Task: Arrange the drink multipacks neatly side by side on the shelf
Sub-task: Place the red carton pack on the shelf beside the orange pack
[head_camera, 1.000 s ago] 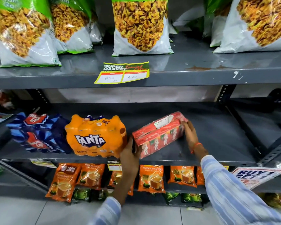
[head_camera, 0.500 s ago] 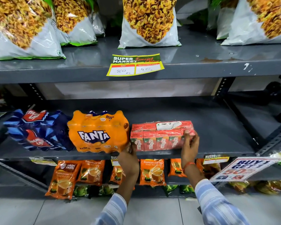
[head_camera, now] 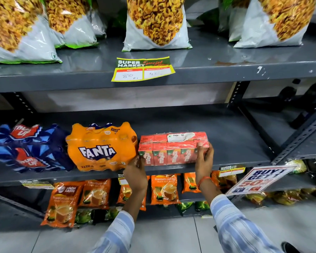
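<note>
Red Maaza pack point(head_camera: 173, 148) now squared, touching Fanta pack point(head_camera: 101, 146); both hands point(head_camera: 204, 157) gripping.

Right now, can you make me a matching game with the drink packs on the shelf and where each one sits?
Things:
1. Fanta pack
2. Maaza pack
3. Thums Up pack

Places:
A. far left of the row
B. middle of the row
C. right end, held between the left hand and right hand

Pairs: 1-B, 2-C, 3-A
</note>
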Motion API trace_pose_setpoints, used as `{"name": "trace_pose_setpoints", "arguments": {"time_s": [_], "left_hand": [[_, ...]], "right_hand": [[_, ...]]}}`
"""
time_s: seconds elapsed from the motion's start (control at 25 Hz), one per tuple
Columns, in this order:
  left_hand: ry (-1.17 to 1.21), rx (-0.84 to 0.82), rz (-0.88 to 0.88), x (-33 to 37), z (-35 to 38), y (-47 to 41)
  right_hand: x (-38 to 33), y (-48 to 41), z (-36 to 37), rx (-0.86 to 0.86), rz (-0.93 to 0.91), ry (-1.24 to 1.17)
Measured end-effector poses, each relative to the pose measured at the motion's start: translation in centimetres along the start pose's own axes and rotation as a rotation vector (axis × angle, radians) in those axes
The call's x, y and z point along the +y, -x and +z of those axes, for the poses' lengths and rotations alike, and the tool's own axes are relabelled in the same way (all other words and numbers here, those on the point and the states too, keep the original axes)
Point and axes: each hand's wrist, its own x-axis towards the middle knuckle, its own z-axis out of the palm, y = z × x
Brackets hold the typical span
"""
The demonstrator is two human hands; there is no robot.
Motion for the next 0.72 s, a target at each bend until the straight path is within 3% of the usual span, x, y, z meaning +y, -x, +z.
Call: {"name": "trace_pose_setpoints", "arguments": {"time_s": [0.2, 0.4, 0.72], "left_hand": [[-0.048, -0.028, 0.047, -0.1, 0.4, 0.1], [-0.005, -0.169, 0.074, 1.4, 2.4, 1.8], [-0.017, -0.211, 0.081, 3.3, 5.6, 3.1]], "right_hand": [[-1.0, -0.8, -1.3, -0.062, -0.021, 0.05], [-2.5, -3.1, -4.3, -0.007, -0.044, 0.107], [-3.2, -4.8, -7.6, 0.043, -0.036, 0.102]]}}
